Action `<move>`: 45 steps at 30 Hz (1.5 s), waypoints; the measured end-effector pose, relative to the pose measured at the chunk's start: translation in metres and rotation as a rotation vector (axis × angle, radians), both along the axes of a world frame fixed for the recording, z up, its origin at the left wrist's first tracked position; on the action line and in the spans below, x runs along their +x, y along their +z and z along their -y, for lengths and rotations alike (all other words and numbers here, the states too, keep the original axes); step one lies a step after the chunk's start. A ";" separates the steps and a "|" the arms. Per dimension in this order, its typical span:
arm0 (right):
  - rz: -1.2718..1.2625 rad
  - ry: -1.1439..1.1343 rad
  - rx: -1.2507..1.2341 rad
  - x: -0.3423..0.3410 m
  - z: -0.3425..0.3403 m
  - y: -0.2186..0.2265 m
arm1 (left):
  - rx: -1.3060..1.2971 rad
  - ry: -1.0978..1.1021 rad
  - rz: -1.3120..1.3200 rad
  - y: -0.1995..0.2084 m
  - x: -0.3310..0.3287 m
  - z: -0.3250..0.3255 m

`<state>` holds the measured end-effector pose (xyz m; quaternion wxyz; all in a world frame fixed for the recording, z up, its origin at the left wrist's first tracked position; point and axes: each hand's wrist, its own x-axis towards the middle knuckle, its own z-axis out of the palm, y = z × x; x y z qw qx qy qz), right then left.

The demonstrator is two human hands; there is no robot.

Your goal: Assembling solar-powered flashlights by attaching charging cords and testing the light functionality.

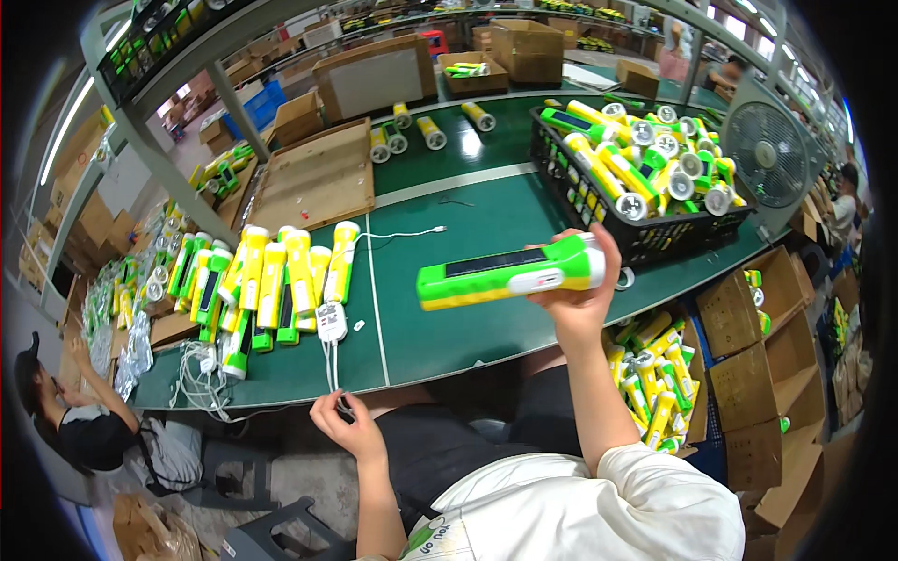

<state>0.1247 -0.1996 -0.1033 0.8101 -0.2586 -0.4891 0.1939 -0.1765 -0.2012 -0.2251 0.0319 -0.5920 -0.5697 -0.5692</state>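
Observation:
My right hand [587, 290] is wrapped around the head end of a green and yellow flashlight [505, 271]. The flashlight lies level above the table, its dark panel and a light switch plate facing me. At the table's front edge, my left hand [348, 425] is closed in a pinch on a white cable [332, 369]; the cable's end is hidden by the fingers. That cable runs down from a white adapter block [331, 322]. Beside the adapter, several yellow and green flashlights [271, 280] lie in a heap to the left.
A black crate [655, 234] piled with flashlights stands at the right, near a fan [767, 150]. More flashlights fill a carton [694, 421] beside my right leg. Several stand farther back on the green table [449, 337], near a flat cardboard tray [313, 178]. A co-worker [94, 411] sits at left.

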 end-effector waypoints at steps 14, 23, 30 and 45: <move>-0.760 0.950 -0.509 0.023 -0.060 -0.042 | -0.093 -0.372 -0.666 0.018 0.154 -0.223; -0.304 0.833 -0.663 0.059 -0.151 -0.048 | -0.375 -0.730 0.112 0.047 0.185 -0.203; -0.371 0.806 -0.707 0.056 -0.181 -0.087 | -0.502 -1.158 0.622 0.043 0.185 -0.206; -0.359 0.795 -0.783 0.048 -0.167 -0.078 | -0.576 -1.081 0.649 0.044 0.183 -0.204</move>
